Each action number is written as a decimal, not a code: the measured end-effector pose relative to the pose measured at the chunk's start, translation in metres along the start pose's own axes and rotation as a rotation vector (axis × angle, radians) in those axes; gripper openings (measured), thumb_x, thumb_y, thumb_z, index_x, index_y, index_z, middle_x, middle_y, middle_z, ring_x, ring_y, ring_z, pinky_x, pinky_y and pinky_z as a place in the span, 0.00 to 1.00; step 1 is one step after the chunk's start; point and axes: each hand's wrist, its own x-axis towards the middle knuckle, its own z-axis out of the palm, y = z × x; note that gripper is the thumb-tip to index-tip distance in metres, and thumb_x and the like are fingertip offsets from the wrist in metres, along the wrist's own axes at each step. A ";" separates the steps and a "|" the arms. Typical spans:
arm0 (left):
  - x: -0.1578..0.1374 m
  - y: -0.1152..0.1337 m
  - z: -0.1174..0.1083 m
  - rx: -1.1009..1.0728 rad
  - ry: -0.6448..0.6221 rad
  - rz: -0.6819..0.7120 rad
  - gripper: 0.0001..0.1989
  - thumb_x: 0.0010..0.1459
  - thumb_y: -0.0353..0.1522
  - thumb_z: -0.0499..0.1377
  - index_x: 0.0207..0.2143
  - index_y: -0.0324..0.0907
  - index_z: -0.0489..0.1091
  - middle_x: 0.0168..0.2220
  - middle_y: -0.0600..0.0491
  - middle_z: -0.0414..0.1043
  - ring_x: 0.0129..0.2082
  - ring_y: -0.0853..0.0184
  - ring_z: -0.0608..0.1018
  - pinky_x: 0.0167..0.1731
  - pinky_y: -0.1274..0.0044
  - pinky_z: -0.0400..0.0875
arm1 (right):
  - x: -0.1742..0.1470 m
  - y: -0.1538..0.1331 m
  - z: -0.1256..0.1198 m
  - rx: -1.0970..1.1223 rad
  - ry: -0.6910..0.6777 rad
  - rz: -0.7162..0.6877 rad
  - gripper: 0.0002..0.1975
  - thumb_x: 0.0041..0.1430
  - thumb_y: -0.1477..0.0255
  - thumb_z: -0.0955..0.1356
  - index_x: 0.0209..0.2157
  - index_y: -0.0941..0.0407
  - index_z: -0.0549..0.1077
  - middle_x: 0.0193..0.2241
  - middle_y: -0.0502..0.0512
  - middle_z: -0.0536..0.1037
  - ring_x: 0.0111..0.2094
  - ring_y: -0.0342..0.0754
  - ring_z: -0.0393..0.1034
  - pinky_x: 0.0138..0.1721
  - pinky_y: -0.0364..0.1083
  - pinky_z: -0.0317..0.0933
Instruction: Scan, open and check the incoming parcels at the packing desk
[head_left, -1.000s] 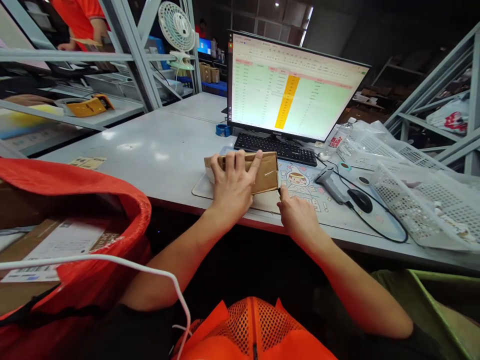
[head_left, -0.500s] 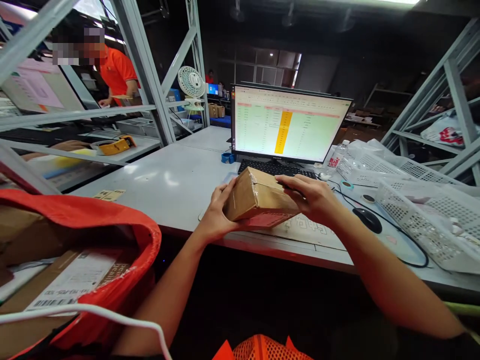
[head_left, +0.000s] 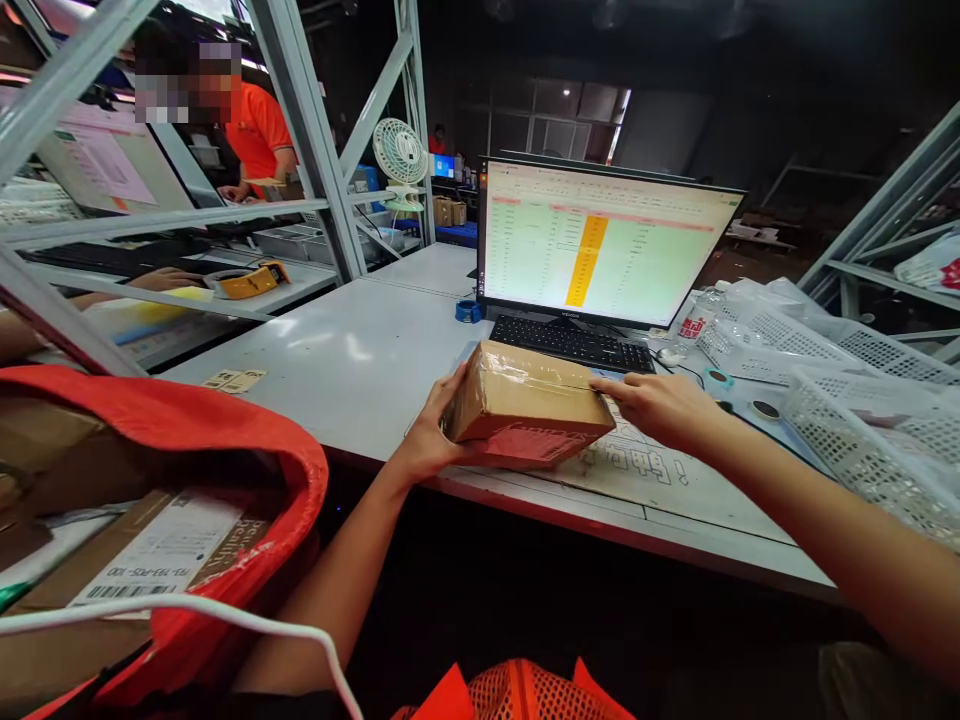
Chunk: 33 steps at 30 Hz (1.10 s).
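A taped brown cardboard box (head_left: 536, 395) with a red printed front is held tilted over the front part of the desk. My left hand (head_left: 433, 428) grips its left end, the thumb low at the front corner and the fingers round the far side. At the right end of the top seam is my right hand (head_left: 649, 400), its fingers pinched together and touching the box. Something thin and dark shows at those fingertips, too small to name. Clear shiny tape (head_left: 517, 370) covers the left part of the seam.
Behind the box stand a black keyboard (head_left: 574, 343) and a monitor (head_left: 607, 240). White perforated baskets (head_left: 862, 450) are on the right. A red-rimmed bag (head_left: 300, 450) with parcels is at left. Beyond the metal frame (head_left: 307, 150), a person in orange (head_left: 259, 130) works.
My right hand has shifted to the right along the box's top to its right end. The box is turned to show more of its front and taped top. The view has swung slightly left.
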 end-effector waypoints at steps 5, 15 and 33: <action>0.020 -0.022 -0.017 -0.114 -0.152 -0.142 0.67 0.44 0.49 0.80 0.78 0.57 0.47 0.78 0.49 0.48 0.76 0.42 0.57 0.75 0.57 0.56 | -0.021 0.041 0.063 0.033 -0.205 0.258 0.28 0.77 0.72 0.57 0.73 0.44 0.65 0.46 0.62 0.81 0.38 0.55 0.76 0.34 0.47 0.57; 0.028 0.047 -0.009 0.484 0.045 0.172 0.38 0.68 0.50 0.64 0.73 0.47 0.59 0.74 0.43 0.58 0.75 0.49 0.59 0.75 0.54 0.53 | -0.012 0.012 0.154 0.229 -0.031 0.301 0.27 0.79 0.68 0.57 0.74 0.50 0.65 0.52 0.70 0.76 0.51 0.61 0.75 0.50 0.53 0.66; 0.026 0.035 0.040 0.812 0.235 0.317 0.20 0.74 0.48 0.58 0.53 0.46 0.80 0.45 0.48 0.82 0.48 0.53 0.77 0.54 0.60 0.60 | 0.104 -0.049 -0.012 0.553 0.215 -0.073 0.21 0.69 0.57 0.73 0.56 0.54 0.81 0.48 0.61 0.76 0.49 0.56 0.74 0.51 0.51 0.67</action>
